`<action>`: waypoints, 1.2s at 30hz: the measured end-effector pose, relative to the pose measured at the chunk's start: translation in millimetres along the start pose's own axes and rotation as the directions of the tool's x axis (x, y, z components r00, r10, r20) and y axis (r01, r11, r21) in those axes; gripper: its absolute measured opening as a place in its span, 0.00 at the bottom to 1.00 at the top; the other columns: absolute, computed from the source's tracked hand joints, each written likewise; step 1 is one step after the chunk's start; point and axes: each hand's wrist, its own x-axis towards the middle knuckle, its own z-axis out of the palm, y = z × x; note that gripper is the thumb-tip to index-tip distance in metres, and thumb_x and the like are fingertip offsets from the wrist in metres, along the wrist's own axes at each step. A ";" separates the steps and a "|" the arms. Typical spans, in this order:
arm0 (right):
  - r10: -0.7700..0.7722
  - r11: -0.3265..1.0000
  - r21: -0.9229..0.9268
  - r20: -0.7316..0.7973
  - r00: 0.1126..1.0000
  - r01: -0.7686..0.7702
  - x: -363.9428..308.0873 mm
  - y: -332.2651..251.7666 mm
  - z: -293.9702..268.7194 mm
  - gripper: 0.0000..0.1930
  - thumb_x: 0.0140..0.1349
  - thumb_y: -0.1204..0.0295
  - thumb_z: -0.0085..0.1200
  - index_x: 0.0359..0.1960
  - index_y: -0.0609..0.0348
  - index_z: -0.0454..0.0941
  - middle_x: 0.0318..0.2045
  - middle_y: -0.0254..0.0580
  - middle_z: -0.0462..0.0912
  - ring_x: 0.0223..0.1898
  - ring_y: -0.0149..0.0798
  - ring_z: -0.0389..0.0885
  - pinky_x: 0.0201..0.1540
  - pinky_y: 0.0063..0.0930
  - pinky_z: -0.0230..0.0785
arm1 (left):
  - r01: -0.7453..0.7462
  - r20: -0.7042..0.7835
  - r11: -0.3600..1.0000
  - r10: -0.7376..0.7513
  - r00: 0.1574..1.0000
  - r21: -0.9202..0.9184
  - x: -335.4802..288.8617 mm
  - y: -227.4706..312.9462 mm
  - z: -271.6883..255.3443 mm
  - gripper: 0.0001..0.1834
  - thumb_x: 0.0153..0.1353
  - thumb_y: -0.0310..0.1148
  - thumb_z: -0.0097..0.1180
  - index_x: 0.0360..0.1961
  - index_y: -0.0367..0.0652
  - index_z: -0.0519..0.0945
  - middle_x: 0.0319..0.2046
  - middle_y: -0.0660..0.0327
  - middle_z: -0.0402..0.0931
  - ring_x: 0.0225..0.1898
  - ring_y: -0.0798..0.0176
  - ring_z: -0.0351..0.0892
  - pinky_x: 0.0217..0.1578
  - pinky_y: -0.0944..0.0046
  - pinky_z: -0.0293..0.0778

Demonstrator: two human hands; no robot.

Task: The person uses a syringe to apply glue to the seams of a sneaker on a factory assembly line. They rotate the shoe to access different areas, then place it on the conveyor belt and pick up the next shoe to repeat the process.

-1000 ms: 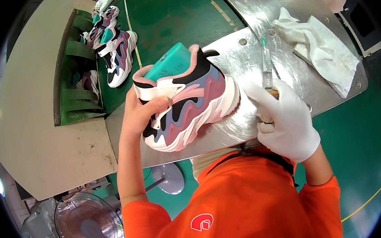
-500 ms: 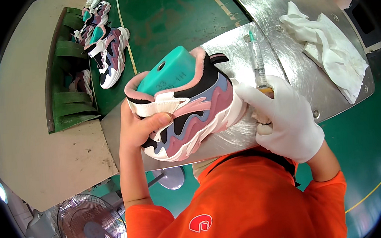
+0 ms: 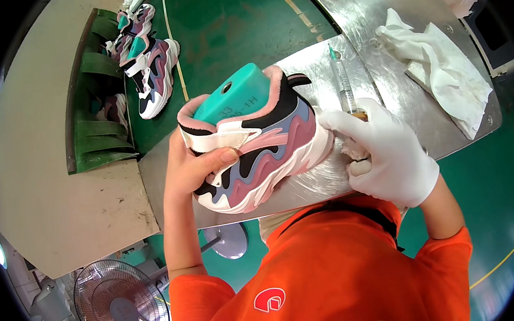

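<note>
My bare left hand [image 3: 195,165] grips a child's sneaker [image 3: 267,142] by its toe end, thumb over the strap side. The shoe is pink, purple, black and white and tilts over the metal worktop, with a teal shoe last [image 3: 234,96] filling its opening. In a white glove, my right hand [image 3: 388,154] is closed around a clear syringe [image 3: 343,86], which has amber liquid low in its barrel and a green tip pointing away from me. A gloved fingertip is at the shoe's heel. A whitish wad [image 3: 354,149] shows among the curled fingers.
Several similar sneakers [image 3: 158,72] stand at the far left on the green belt [image 3: 224,31], beside green hanging strips [image 3: 101,100]. White crumpled cloth [image 3: 435,70] lies on the metal top [image 3: 360,22] at right. A fan [image 3: 121,310] stands at lower left.
The shoe has shifted slightly right in view, with my left hand on it. The syringe tip has swung a little left. Both hands keep their holds.
</note>
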 end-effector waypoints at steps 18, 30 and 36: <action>0.142 0.962 0.255 -0.159 0.977 -0.099 -26.2 0.2 -19.2 0.40 0.39 0.87 0.56 0.61 0.55 0.67 0.40 0.38 0.74 0.37 0.31 0.73 0.43 0.23 0.70 | -0.054 -0.022 0.998 0.053 0.998 -0.029 -2.0 0.6 13.1 0.43 0.41 0.30 0.74 0.58 0.31 0.64 0.42 0.57 0.77 0.42 0.67 0.77 0.43 0.67 0.74; 0.372 0.463 0.883 -0.119 0.921 -0.073 -74.2 -3.9 -0.2 0.46 0.39 0.47 0.65 0.53 0.74 0.67 0.25 0.46 0.75 0.22 0.36 0.75 0.24 0.20 0.67 | -0.165 -0.189 0.980 0.185 0.965 0.114 -40.0 -2.3 60.1 0.39 0.43 0.26 0.73 0.56 0.31 0.66 0.39 0.55 0.78 0.32 0.69 0.79 0.29 0.71 0.76; 0.177 0.372 0.927 -0.117 0.977 0.043 -70.2 -3.9 11.8 0.33 0.52 0.61 0.61 0.54 0.72 0.67 0.30 0.50 0.76 0.28 0.39 0.76 0.32 0.26 0.71 | -0.167 -0.209 0.983 0.181 0.961 0.082 -41.8 -1.5 63.8 0.39 0.42 0.24 0.73 0.56 0.31 0.66 0.38 0.54 0.78 0.26 0.71 0.79 0.22 0.74 0.74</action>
